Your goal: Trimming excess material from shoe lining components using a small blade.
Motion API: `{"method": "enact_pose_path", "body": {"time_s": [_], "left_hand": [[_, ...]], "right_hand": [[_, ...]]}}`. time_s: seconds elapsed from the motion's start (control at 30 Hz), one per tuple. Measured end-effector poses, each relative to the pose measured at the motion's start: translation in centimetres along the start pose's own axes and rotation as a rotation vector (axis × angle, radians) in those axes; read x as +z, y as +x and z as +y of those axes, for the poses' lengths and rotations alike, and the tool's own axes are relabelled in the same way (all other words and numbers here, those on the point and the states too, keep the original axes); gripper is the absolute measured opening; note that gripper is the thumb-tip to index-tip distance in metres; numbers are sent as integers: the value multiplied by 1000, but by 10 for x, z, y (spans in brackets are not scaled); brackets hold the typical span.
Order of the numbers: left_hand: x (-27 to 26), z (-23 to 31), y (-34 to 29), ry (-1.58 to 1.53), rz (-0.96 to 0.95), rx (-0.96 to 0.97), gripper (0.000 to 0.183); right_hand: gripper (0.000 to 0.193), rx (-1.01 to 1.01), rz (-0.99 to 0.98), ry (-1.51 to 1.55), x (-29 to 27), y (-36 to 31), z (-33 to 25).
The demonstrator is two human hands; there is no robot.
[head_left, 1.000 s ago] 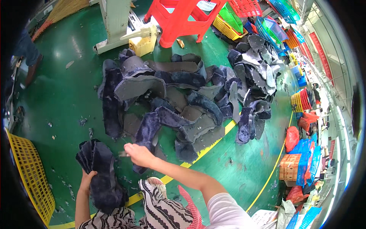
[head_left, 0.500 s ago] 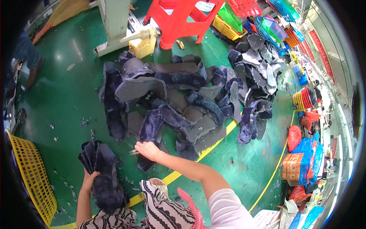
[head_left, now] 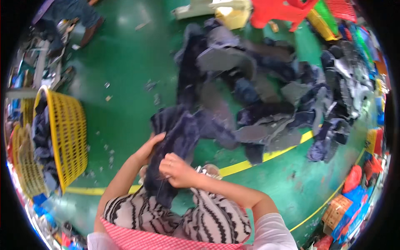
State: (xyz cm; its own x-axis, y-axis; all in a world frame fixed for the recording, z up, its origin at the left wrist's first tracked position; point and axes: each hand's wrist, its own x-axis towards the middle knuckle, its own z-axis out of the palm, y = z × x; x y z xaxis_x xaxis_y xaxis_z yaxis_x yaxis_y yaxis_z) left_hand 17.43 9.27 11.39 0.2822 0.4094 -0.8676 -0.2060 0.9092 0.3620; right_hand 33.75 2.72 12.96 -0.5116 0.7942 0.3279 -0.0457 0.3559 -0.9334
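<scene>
A stack of dark blue plush fabric pieces [head_left: 171, 137] stands tilted between my knees. My left hand [head_left: 150, 146] is wrapped round its left side, with the fingers partly hidden behind the fabric. Closed against the near right side of the stack is my right hand [head_left: 178, 170]. A small, blurred, shiny bit shows under its fingers, too unclear to name. Just beyond the stack, more plush pieces with grey backing lie in a loose heap [head_left: 250, 112] on the green floor.
A yellow plastic basket [head_left: 71, 137] holding dark fabric stands at my left. Another heap of grey and dark pieces [head_left: 343, 87] lies at the right. A red stool [head_left: 279, 12] is at the far side. Another person's leg [head_left: 79, 21] shows at the far left.
My view has swung left, bringing the basket further in. My left hand has lifted the stack in front of me, and my right hand has come from the heap to it.
</scene>
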Motion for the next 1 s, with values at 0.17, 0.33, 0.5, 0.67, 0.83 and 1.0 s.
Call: {"method": "enact_pose_path", "body": {"time_s": [0.17,0.33,0.5,0.67,0.83,1.0], "left_hand": [[-22,-3,-2,934,125,271,98],[-41,-22,-10,864,183,338,105],[-47,-22,-12,457,-30,215,101],[-61,-26,-5,485,-12,237,99],[-63,-28,-3,491,11,225,104],[-75,-32,-2,562,101,301,113]], "right_hand": [[19,-4,8,72,18,10,-2],[30,756,272,546,-18,-27,5],[43,1183,345,1006,-52,-57,22],[43,1199,240,1106,-54,-34,30],[41,1119,311,1192,-59,-23,30],[25,534,427,-504,-73,-31,26]]}}
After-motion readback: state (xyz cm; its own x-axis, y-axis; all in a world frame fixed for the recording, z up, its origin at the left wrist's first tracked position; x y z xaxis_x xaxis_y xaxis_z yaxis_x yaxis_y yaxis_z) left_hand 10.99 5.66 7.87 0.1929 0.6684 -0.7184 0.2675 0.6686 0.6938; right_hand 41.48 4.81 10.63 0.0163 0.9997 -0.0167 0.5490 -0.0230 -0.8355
